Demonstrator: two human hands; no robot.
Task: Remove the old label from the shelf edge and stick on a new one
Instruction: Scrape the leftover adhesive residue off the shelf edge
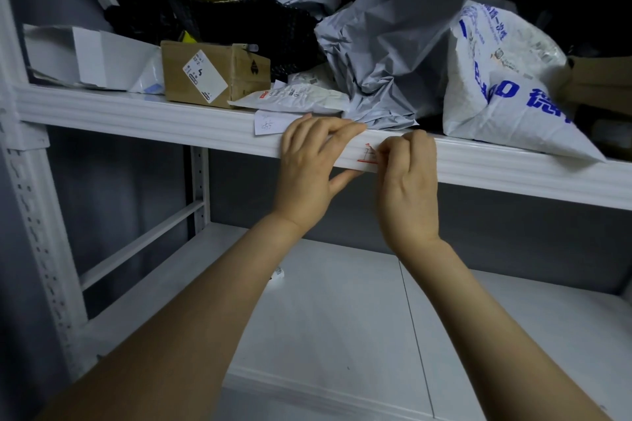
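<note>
Box left of bag on shelf, label on its edge

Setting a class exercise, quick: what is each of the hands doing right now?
Left hand: grips the shelf edge, fingers above, thumb below.
Right hand: pinches the red-printed label.

White shelf edge; label white, red-printed.

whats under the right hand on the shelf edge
A white label with red print shows on the shelf edge, pinched at the right hand's fingertips. How far the label runs beneath the hand is covered.
</note>
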